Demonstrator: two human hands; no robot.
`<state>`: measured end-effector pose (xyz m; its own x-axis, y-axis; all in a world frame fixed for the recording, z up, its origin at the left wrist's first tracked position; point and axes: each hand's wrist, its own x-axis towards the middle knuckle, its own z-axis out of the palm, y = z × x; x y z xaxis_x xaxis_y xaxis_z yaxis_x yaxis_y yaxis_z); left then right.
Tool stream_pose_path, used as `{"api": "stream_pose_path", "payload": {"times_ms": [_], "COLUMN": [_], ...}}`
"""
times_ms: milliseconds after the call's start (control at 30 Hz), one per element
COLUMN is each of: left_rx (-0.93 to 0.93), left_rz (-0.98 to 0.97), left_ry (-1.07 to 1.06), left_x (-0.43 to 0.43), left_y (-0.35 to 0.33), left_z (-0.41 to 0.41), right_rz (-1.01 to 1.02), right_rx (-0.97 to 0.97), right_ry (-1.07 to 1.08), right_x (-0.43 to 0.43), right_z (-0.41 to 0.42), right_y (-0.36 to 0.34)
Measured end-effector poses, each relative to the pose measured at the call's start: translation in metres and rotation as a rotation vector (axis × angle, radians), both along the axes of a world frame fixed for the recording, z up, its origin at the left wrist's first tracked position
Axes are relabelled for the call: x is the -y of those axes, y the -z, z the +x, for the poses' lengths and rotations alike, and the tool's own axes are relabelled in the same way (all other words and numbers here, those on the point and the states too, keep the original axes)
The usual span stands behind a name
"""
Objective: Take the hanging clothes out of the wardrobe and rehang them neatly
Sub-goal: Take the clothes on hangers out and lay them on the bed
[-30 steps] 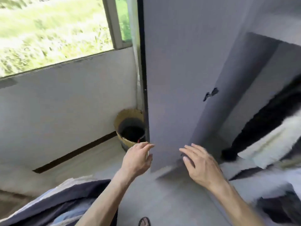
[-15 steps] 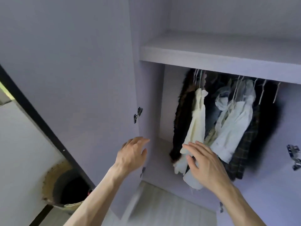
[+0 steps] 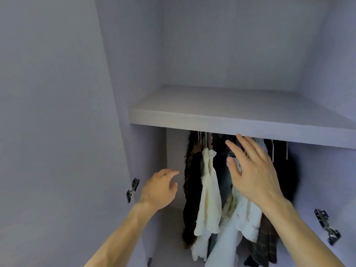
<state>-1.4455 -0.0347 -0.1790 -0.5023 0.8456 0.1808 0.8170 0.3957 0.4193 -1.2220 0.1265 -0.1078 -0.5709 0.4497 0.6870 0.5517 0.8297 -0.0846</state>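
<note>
Both hands are empty and spread wide in front of an open wardrobe (image 3: 231,54). The right hand (image 3: 252,176) is raised with straight, fanned fingers (image 3: 234,149), and the left hand (image 3: 159,189) is lower, with its fingers loosely bent and gripping nothing.

The wardrobe is pale lilac-grey inside and out. Its left door (image 3: 54,132) stands open and fills the left of the view, and a bare shelf (image 3: 231,120) runs across the middle of the cabinet. Metal hinges show at the left edge (image 3: 133,189) and at the right edge (image 3: 326,226).

The hanging clothes (image 3: 210,199) are crowded together below the shelf. A dark furry garment (image 3: 191,189) is on the left, with a cream top next to it. A white shirt (image 3: 246,220) hangs beneath the right wrist, and a plaid piece (image 3: 267,243) is on the right. Thin hanger hooks (image 3: 272,151) rise behind them towards the underside of the shelf.

The right hand covers the upper part of the bunch, with its fingertips just under the shelf's front edge. Whether it touches the fabric cannot be told. The left hand is just to the left of the furry garment and clear of it.
</note>
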Motion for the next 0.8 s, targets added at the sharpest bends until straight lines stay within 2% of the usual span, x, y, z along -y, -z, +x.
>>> {"api": "stream_pose_path", "payload": {"times_ms": [200,367,533,800], "left_rx": [0.088,0.249,0.418,0.503], "left_rz": [-0.057,-0.123,0.011,0.191], "left_ry": [0.014,-0.019,-0.146,-0.277], "left_x": [-0.068,-0.124,-0.175,-0.219], "left_y": [0.007,0.027,0.049,0.053], "left_z": [-0.010,-0.015,-0.018,-0.013], "right_rz": [0.066,0.291,0.506,0.586], "right_rx": [0.046,-0.104,-0.282,-0.389], "right_ry": [0.229,0.266,0.278,0.236], "right_x": [-0.073,-0.122,-0.155,-0.168], "right_z": [-0.043,-0.066,-0.090,-0.102], "right_y": [-0.017,0.016,0.036,0.046]}}
